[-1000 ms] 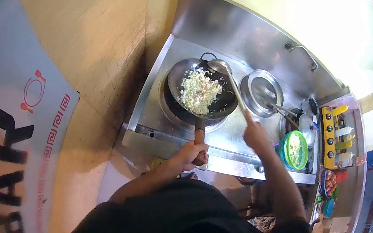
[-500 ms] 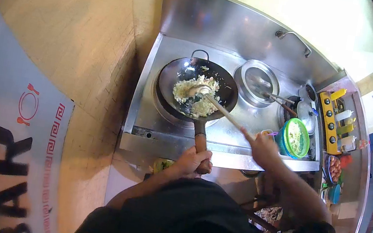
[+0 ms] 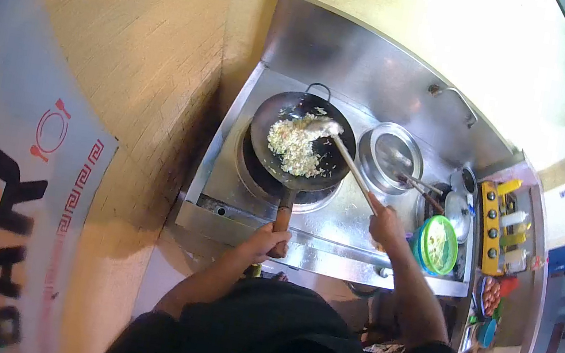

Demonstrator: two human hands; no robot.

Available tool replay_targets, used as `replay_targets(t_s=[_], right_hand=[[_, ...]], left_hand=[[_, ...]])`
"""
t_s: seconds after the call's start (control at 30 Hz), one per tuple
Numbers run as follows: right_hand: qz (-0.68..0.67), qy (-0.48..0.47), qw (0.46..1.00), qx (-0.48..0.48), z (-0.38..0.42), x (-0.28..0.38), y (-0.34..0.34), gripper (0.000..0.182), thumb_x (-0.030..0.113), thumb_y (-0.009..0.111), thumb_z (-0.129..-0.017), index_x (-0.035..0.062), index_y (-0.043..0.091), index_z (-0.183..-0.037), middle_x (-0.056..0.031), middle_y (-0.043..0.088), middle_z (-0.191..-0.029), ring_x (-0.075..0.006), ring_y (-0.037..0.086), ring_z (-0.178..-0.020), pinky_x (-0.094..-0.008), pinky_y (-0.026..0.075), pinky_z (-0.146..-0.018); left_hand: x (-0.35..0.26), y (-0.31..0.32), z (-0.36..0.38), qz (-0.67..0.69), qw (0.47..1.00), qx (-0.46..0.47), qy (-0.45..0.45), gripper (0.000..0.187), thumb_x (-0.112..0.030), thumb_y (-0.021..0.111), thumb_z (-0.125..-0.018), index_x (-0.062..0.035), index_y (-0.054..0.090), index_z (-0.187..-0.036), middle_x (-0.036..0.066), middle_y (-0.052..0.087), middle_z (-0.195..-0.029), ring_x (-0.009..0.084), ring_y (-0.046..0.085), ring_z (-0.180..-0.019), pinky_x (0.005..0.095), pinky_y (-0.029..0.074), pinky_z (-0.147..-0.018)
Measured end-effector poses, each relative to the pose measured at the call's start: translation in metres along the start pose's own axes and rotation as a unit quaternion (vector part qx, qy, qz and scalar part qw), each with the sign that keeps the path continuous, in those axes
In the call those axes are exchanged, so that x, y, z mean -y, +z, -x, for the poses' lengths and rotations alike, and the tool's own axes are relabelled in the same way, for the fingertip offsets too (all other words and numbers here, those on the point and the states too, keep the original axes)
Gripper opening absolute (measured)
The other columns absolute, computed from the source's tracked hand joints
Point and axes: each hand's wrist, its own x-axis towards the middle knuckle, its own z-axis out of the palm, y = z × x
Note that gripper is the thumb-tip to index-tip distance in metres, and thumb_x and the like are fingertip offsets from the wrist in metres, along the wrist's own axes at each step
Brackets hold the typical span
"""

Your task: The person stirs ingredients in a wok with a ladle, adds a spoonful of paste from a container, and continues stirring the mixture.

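L hand clenched around the wooden handle of the wok, gripping at the handle's near end, right over the front edge of the steel cooktop. Wok sits on the burner ring, handle pointing to 6 o'clock, loop handle at 12. Fried rice piled in the wok's left-center; dark bare metal shows at 3 o'clock inside the pan.

R hand grasping the ladle by its long shaft, fingers closed on it; ladle bowl rests in the wok at about 1 o'clock of the rice, touching the pile's upper edge. Shaft crosses the wok rim at 4 o'clock.

Room: steel backsplash close behind the wok at 12; bare steel strip at 9 o'clock betw. wok and cooktop's left edge. At 3 o'clock of the wok, a round steel pot just beside, utensils leaning in it. Green bowl sits near the R hand, at its 3 o'clock. Yellow rack w/ bottles further right, well apart.
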Motion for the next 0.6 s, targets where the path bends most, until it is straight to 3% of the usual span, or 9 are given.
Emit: replay_targets(t_s=[0.07, 0.13, 0.23, 0.27, 0.37, 0.43, 0.5, 0.57, 0.6], right_hand=[[-0.077, -0.039, 0.996, -0.034, 0.011, 0.036, -0.016, 0.055, 0.008, 0.045, -0.082, 0.0167, 0.040, -0.136, -0.0278, 0.058, -0.102, -0.0406, 0.061, -0.088, -0.0490, 0.048, -0.079], [-0.112, -0.026, 0.993, -0.029, -0.007, 0.055, -0.011, 0.057, 0.008, 0.045, -0.081, 0.0166, 0.038, -0.137, -0.0278, 0.058, -0.103, -0.0401, 0.061, -0.089, -0.0486, 0.048, -0.080], [-0.185, -0.004, 0.982, 0.034, -0.027, 0.056, 0.008, 0.063, 0.010, 0.053, -0.080, 0.0154, 0.034, -0.140, -0.0307, 0.058, -0.107, -0.0412, 0.056, -0.103, -0.0457, 0.045, -0.087], [-0.208, -0.061, 0.975, 0.039, -0.020, 0.053, 0.010, 0.063, 0.011, 0.055, -0.079, 0.0144, 0.036, -0.139, -0.0297, 0.057, -0.109, -0.0406, 0.056, -0.105, -0.0439, 0.045, -0.089], [-0.240, -0.153, 0.958, 0.026, -0.005, 0.045, 0.000, 0.061, 0.011, 0.059, -0.078, 0.0147, 0.041, -0.137, -0.0261, 0.058, -0.112, -0.0402, 0.056, -0.106, -0.0393, 0.045, -0.091], [-0.263, -0.102, 0.959, -0.001, -0.001, 0.053, 0.001, 0.061, 0.009, 0.058, -0.079, 0.0156, 0.040, -0.137, -0.0279, 0.059, -0.108, -0.0412, 0.057, -0.103, -0.0395, 0.045, -0.090], [-0.295, -0.109, 0.949, -0.013, -0.013, 0.069, -0.002, 0.059, 0.010, 0.057, -0.081, 0.0159, 0.040, -0.137, -0.0292, 0.060, -0.104, -0.0419, 0.059, -0.098, -0.0421, 0.047, -0.085], [-0.218, -0.079, 0.967, 0.102, -0.017, 0.085, -0.013, 0.064, 0.010, 0.053, -0.082, 0.0172, 0.031, -0.142, -0.0296, 0.061, -0.093, -0.0426, 0.061, -0.087, -0.0442, 0.048, -0.078], [-0.104, -0.155, 0.979, 0.079, -0.020, 0.071, 0.013, 0.069, 0.008, 0.049, -0.083, 0.0180, 0.021, -0.145, -0.0274, 0.061, -0.084, -0.0410, 0.062, -0.076, -0.0458, 0.050, -0.071]], left_hand=[[0.008, -0.015, -0.002, 0.032, 0.999, 0.010, 0.003, 0.022, -0.017, 0.060, -0.086, -0.0051, 0.048, -0.100, 0.005, 0.054, -0.076, 0.0166, 0.057, -0.067, 0.0330, 0.049, -0.057], [0.012, -0.030, 0.007, 0.057, 0.998, 0.024, 0.001, 0.022, -0.023, 0.057, -0.089, -0.0053, 0.049, -0.101, 0.004, 0.054, -0.077, 0.0165, 0.057, -0.071, 0.0326, 0.049, -0.061], [0.030, -0.064, 0.041, -0.168, 0.980, 0.031, -0.105, 0.040, -0.041, 0.047, -0.093, -0.0042, 0.054, -0.108, 0.006, 0.060, -0.093, 0.0167, 0.058, -0.082, 0.0339, 0.048, -0.071], [0.049, -0.075, 0.059, -0.232, 0.963, 0.005, -0.137, 0.046, -0.046, 0.045, -0.093, -0.0044, 0.055, -0.111, 0.007, 0.062, -0.100, 0.0171, 0.058, -0.085, 0.0345, 0.047, -0.075], [0.098, -0.086, 0.141, -0.425, 0.902, -0.063, -0.037, 0.049, -0.047, 0.048, -0.092, -0.0070, 0.055, -0.119, 0.006, 0.060, -0.112, 0.0160, 0.057, -0.094, 0.0326, 0.046, -0.081], [0.116, -0.087, 0.169, -0.409, 0.905, -0.101, -0.061, 0.049, -0.047, 0.048, -0.092, -0.0073, 0.055, -0.119, 0.006, 0.060, -0.113, 0.0159, 0.056, -0.094, 0.0324, 0.045, -0.081], [0.123, -0.090, 0.182, -0.383, 0.912, -0.127, -0.078, 0.049, -0.047, 0.048, -0.092, -0.0075, 0.055, -0.119, 0.006, 0.060, -0.113, 0.0158, 0.056, -0.095, 0.0323, 0.045, -0.082], [0.122, -0.093, 0.191, -0.351, 0.921, -0.142, -0.091, 0.049, -0.047, 0.048, -0.092, -0.0077, 0.055, -0.119, 0.006, 0.060, -0.113, 0.0158, 0.056, -0.095, 0.0321, 0.045, -0.082], [0.121, -0.096, 0.193, -0.336, 0.926, -0.145, -0.097, 0.049, -0.047, 0.048, -0.091, -0.0078, 0.055, -0.119, 0.006, 0.059, -0.113, 0.0157, 0.055, -0.095, 0.0320, 0.045, -0.083]])
